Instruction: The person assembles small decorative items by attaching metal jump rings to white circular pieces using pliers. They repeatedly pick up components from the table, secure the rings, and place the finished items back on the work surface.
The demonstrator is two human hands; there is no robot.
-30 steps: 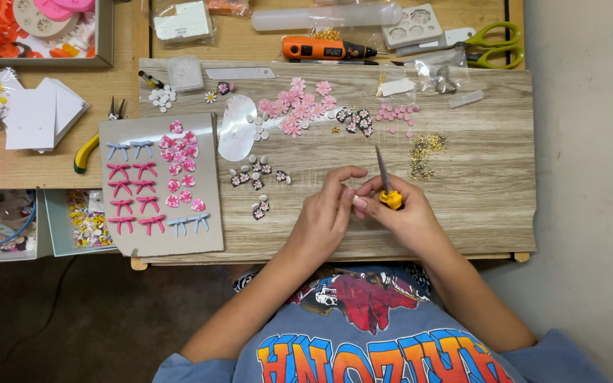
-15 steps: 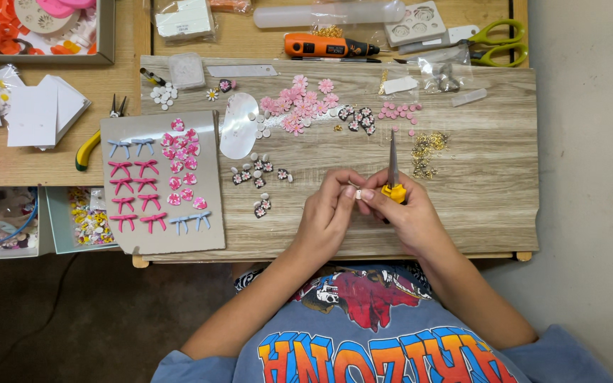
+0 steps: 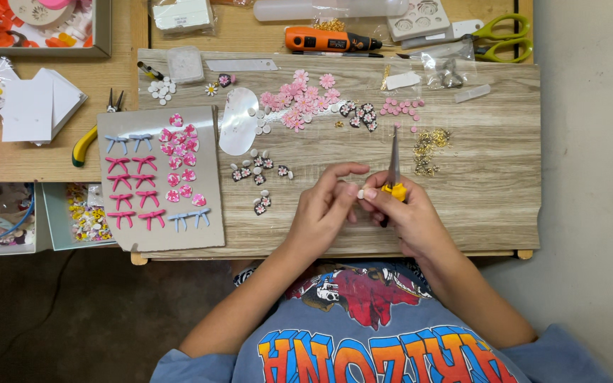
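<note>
Two hands meet over the table's (image 3: 491, 206) near edge: the left hand (image 3: 324, 209) has its grip pinching a tiny pale bead (image 3: 361, 193), the right hand (image 3: 409, 216) clasps yellow-handled pliers (image 3: 394, 170). Pink flowers (image 3: 299, 103), a grey card (image 3: 157, 177) of bows and green scissors (image 3: 501, 35) lie beyond; pale wall to the right.

The tiny piece (image 3: 360, 193) pinched between the hands is too small to identify. The right hand (image 3: 409, 216) hides the pliers' (image 3: 394, 163) handles. The orange tray (image 3: 33, 25) at upper left is cut off by the frame's edge.
</note>
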